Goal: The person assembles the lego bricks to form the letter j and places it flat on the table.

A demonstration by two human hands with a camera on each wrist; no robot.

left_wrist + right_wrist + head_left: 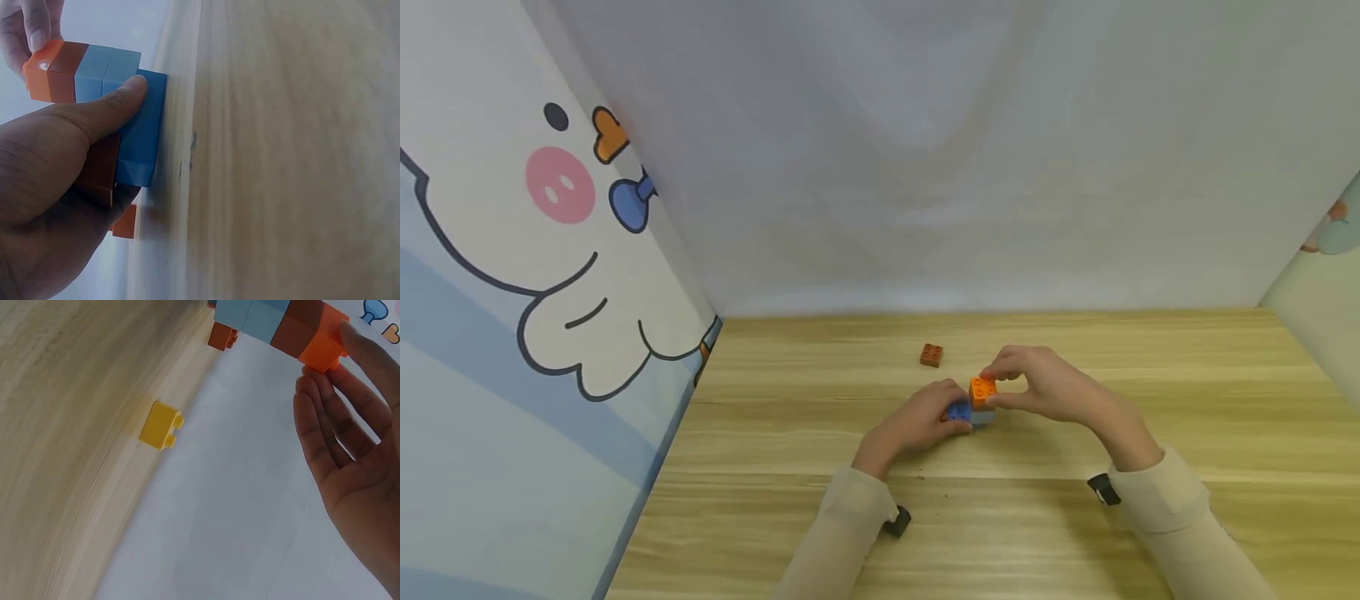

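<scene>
A stack of toy building bricks stands on a blue brick (145,134). Two light blue bricks (90,72) are at the bottom, a brown brick (298,328) above them, and an orange brick (982,389) on top. My right hand (1047,387) pinches the orange brick between thumb and fingertips; it sits right against the brown one. My left hand (921,419) grips the blue brick from the left, its thumb along the near side. A dark brown brick (100,165) on the blue one is partly hidden by that hand.
Behind the left hand, a reddish-brown brick (932,355) lies on the wooden table (775,517). A yellow brick (159,425) stands on the table in the right wrist view. A white curtain (962,208) hangs along the back edge, a cartoon panel (550,292) at the left.
</scene>
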